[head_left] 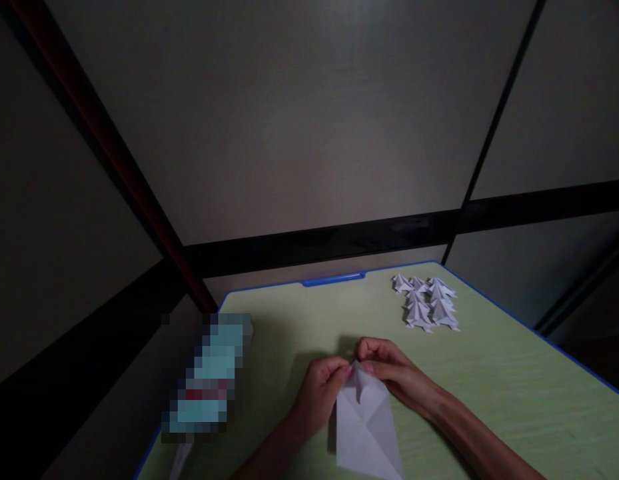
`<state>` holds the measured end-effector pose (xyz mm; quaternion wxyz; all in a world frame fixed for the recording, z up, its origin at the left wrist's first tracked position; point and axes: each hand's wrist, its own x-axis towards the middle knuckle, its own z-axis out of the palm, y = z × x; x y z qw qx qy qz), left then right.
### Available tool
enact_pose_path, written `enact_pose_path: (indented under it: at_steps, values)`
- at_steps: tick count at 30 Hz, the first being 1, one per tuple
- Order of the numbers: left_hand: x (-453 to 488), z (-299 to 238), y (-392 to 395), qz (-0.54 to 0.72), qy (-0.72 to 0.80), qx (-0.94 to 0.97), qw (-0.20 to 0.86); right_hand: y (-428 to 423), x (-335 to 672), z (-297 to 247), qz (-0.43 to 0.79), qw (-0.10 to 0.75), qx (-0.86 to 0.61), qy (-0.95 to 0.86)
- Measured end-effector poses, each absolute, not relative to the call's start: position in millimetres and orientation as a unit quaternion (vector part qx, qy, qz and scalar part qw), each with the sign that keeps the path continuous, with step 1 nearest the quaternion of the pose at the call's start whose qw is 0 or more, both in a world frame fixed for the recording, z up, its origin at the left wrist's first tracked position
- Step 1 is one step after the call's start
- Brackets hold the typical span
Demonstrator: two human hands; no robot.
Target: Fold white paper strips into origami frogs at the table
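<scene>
A white sheet of paper (366, 427) with crossing creases is held up between both hands, its far end partly folded to a peak. My left hand (316, 393) pinches the far left corner between thumb and fingers. On the other side, my right hand (396, 373) is closed on the far right corner, thumb on top and fingers curled. The two thumbs are close together near the peak. The fingers hide part of the folded end. Several folded white paper figures (424, 303) stand grouped at the far right of the table.
The light green table (489, 373) has a blue edge and a blue handle-like piece (334, 279) at its far side. On the left lies a pixelated device with a bluish surface (214, 373), a pale cable (180, 459) near it. Panelled doors (309, 133) rise behind the table.
</scene>
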<state>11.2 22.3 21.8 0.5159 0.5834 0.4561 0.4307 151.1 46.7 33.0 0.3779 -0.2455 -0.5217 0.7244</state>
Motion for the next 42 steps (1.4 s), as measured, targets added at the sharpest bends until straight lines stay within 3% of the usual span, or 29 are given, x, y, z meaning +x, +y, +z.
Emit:
enact_pose_path:
  at_steps: [16,42]
  values:
    - [14.7,28.1,20.7,0.435,0.438,0.538,0.574,45.4,149.4,35.1,0.723,0.364,-0.243,-0.535]
    - [9.9,19.3,23.5,0.452,0.475,0.577,0.487,47.2,147.2,31.6,0.708,0.396,-0.284,-0.511]
